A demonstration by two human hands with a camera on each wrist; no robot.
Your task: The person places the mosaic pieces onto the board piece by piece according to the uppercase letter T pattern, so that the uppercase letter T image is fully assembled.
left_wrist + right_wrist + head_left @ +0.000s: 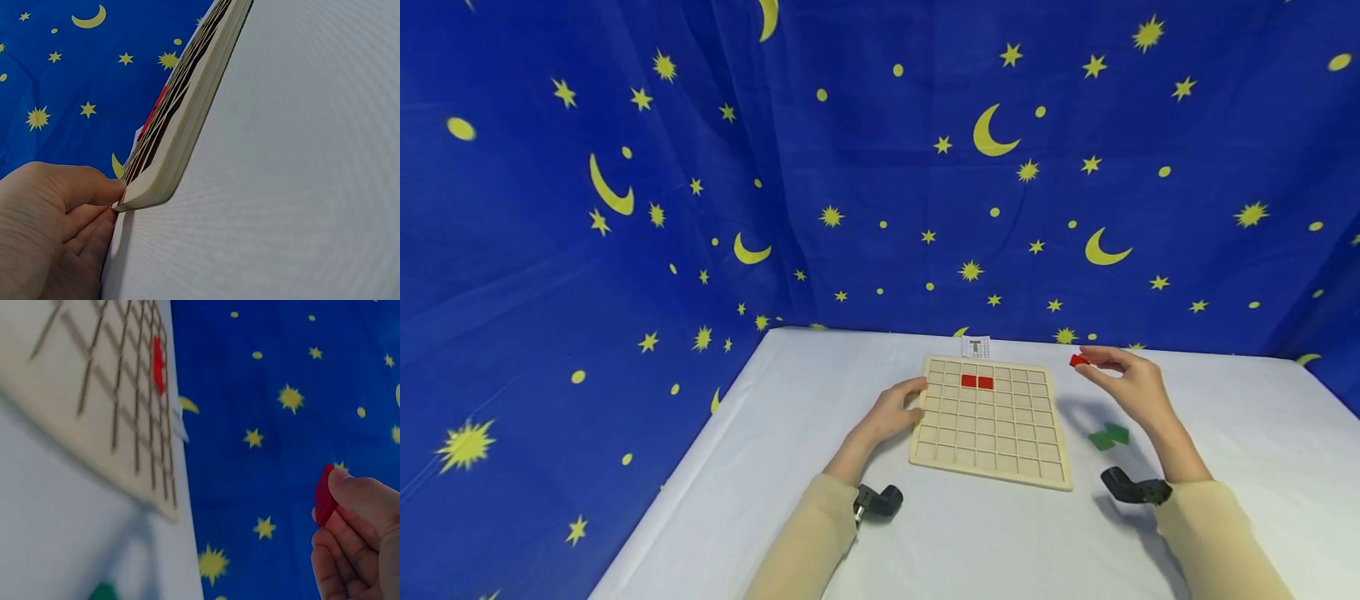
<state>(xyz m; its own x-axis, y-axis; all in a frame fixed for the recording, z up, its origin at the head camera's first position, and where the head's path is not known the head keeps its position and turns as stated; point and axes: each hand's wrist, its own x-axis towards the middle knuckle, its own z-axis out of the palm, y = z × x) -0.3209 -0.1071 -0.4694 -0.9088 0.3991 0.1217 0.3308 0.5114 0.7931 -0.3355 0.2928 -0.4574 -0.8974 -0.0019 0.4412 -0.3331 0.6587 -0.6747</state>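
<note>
A square wooden grid board (992,477) lies on the table, two red tiles (985,383) sitting side by side in cells near its far edge. My left hand (891,410) holds the board's left edge, thumb and fingers at the rim; the left wrist view shows the thumb on the wooden edge (178,164). To the right of the board and above the table, my right hand (1131,390) pinches a loose red tile (325,495) between thumb and fingers. Two green tiles (1117,433) lie on the table below the right hand, close together.
Behind the board is a small printed card (976,347) with a grid pattern. A blue cloth (880,167) with yellow moons and stars rises behind and to the left of the white table (985,542). Each wrist carries a black camera mount (1131,487).
</note>
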